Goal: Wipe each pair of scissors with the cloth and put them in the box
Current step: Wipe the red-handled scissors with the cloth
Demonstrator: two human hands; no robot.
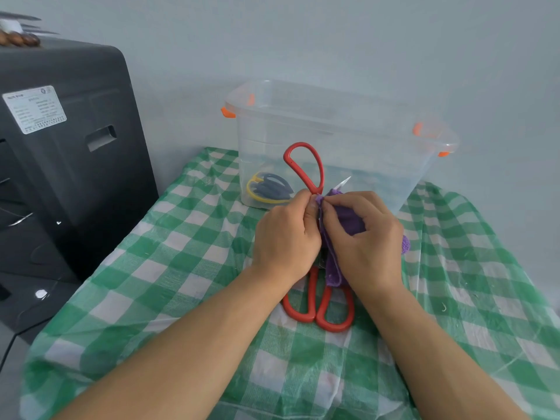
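A pair of red-handled scissors [304, 168] is held above the green-and-white checked tablecloth [169, 268], just in front of the clear plastic box [378, 147], one handle loop raised, a blade tip protruding past the purple cloth [348, 221]. The scissors are pinched at the base of that loop by the curled fingers of the left hand [286, 234]; the cloth is pressed round the blade by the curled fingers of the right hand [368, 237]. A second red-handled pair [321, 307] is seen lying on the tablecloth beneath the hands, and yellow-and-blue scissors [268, 189] are seen inside the box.
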